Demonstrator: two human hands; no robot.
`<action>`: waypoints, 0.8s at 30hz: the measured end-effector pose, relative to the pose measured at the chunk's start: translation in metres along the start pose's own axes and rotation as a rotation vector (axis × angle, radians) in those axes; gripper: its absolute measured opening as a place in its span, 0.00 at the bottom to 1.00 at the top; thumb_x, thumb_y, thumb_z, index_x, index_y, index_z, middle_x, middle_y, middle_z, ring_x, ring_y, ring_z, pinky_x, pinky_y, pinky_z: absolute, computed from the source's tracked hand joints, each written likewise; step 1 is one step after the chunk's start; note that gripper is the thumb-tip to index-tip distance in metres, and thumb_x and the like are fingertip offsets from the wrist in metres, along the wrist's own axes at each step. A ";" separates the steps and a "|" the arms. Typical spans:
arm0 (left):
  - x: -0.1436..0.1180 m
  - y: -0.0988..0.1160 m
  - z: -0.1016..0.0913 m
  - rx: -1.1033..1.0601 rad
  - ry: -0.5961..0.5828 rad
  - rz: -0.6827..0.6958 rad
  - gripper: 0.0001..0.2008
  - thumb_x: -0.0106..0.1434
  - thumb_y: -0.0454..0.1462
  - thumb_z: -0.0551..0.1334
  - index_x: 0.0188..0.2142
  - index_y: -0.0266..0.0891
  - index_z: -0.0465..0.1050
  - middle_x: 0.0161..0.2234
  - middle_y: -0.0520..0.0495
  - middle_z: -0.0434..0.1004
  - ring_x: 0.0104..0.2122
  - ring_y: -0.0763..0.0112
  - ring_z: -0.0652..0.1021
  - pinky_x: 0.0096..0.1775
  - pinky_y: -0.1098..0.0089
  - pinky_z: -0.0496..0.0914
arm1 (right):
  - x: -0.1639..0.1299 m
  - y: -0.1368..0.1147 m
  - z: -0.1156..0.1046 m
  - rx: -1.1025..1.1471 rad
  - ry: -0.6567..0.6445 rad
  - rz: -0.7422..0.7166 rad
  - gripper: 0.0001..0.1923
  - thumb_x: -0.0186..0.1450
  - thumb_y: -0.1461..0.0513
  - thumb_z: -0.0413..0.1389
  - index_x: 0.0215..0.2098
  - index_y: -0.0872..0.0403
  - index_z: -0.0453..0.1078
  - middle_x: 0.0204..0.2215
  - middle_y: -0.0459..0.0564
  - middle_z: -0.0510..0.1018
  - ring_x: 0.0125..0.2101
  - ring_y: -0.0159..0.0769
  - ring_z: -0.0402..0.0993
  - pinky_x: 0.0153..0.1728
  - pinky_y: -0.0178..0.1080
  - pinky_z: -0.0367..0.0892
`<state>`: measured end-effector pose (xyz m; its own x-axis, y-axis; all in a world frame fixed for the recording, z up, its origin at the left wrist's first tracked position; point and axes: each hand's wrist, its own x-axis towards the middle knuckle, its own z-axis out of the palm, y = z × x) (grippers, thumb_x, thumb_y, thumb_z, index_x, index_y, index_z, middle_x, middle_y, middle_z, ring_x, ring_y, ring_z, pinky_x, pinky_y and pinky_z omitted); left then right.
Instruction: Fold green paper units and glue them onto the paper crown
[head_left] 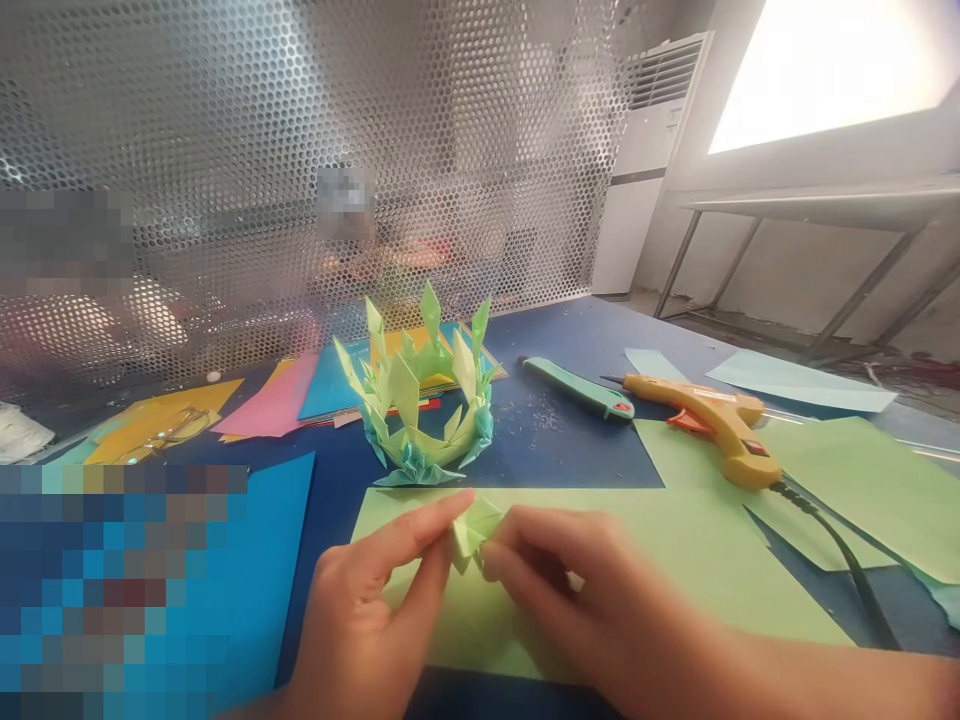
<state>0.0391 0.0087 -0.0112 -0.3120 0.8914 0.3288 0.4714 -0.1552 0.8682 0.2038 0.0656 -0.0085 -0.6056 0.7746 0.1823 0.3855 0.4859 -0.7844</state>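
Left hand: your left hand (367, 610) sits low in the middle of the view, its grip pinched shut on the left side of the small folded paper piece (474, 528).
Right hand: your right hand (592, 600) meets it from the other side, fingertips closed on the right edge of the same piece.
Folded piece: pale green, held between both hands just above the large light green sheet (675, 560) that lies on the tabletop (570, 440).
Paper crown: a ring of green and teal folded points (420, 410) stands upright just beyond your hands, apart from them.
Tools: a teal utility knife (577, 388) lies to the right of the ring; a yellow glue gun (712, 420) rests beside it on its side, its black cord trailing toward the lower right.
Loose paper: pink, yellow and blue sheets (277, 400) lie spread at the left.
Backdrop: a perforated metal screen (375, 130) rises behind the tabletop.
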 end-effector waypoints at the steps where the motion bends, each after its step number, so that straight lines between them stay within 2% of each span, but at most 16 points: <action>1: 0.000 0.000 0.000 0.001 -0.003 0.001 0.14 0.60 0.35 0.65 0.38 0.58 0.85 0.38 0.62 0.88 0.40 0.65 0.86 0.41 0.76 0.79 | 0.000 -0.001 -0.001 0.037 -0.012 0.034 0.19 0.68 0.60 0.51 0.21 0.51 0.52 0.17 0.39 0.57 0.19 0.29 0.49 0.20 0.32 0.51; 6: -0.003 0.001 -0.001 -0.071 0.002 0.005 0.14 0.61 0.35 0.66 0.42 0.61 0.83 0.43 0.63 0.87 0.44 0.66 0.85 0.43 0.76 0.78 | 0.001 -0.009 -0.006 0.308 -0.107 0.155 0.16 0.68 0.53 0.50 0.27 0.53 0.64 0.19 0.39 0.59 0.21 0.29 0.53 0.21 0.32 0.52; 12: -0.006 0.003 0.000 -0.217 0.013 -0.081 0.14 0.58 0.37 0.70 0.43 0.60 0.81 0.41 0.61 0.87 0.47 0.64 0.84 0.49 0.73 0.77 | 0.001 -0.012 -0.008 0.700 -0.255 0.332 0.21 0.66 0.45 0.54 0.29 0.53 0.64 0.15 0.34 0.56 0.16 0.24 0.48 0.16 0.30 0.45; 15: -0.007 0.003 0.000 -0.239 0.012 -0.108 0.13 0.56 0.38 0.72 0.41 0.58 0.81 0.40 0.60 0.88 0.46 0.62 0.85 0.48 0.72 0.78 | 0.003 -0.014 -0.010 0.846 -0.297 0.415 0.20 0.65 0.46 0.57 0.28 0.53 0.63 0.15 0.34 0.57 0.14 0.22 0.46 0.15 0.29 0.42; 18: -0.006 0.003 0.000 -0.285 -0.001 -0.099 0.15 0.53 0.36 0.74 0.39 0.58 0.82 0.39 0.63 0.88 0.44 0.66 0.85 0.44 0.78 0.78 | 0.004 -0.017 -0.013 0.974 -0.325 0.501 0.18 0.63 0.50 0.58 0.25 0.54 0.62 0.16 0.34 0.58 0.14 0.20 0.45 0.15 0.28 0.40; 21: -0.003 0.003 0.000 -0.323 -0.029 -0.005 0.17 0.53 0.32 0.73 0.35 0.62 0.83 0.37 0.67 0.88 0.40 0.74 0.86 0.43 0.84 0.75 | 0.005 -0.019 -0.017 1.098 -0.398 0.563 0.13 0.60 0.57 0.55 0.22 0.54 0.59 0.15 0.35 0.56 0.14 0.20 0.44 0.16 0.28 0.40; 24: 0.000 0.002 0.000 -0.366 -0.093 0.088 0.18 0.54 0.30 0.72 0.34 0.62 0.84 0.38 0.65 0.88 0.39 0.74 0.85 0.45 0.83 0.75 | 0.008 -0.016 -0.020 1.212 -0.512 0.637 0.09 0.57 0.61 0.52 0.21 0.54 0.60 0.15 0.35 0.55 0.14 0.20 0.42 0.16 0.26 0.42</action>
<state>0.0397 0.0086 -0.0091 -0.1998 0.9000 0.3874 0.1624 -0.3595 0.9189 0.2074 0.0721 0.0172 -0.8364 0.3718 -0.4028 0.0242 -0.7091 -0.7047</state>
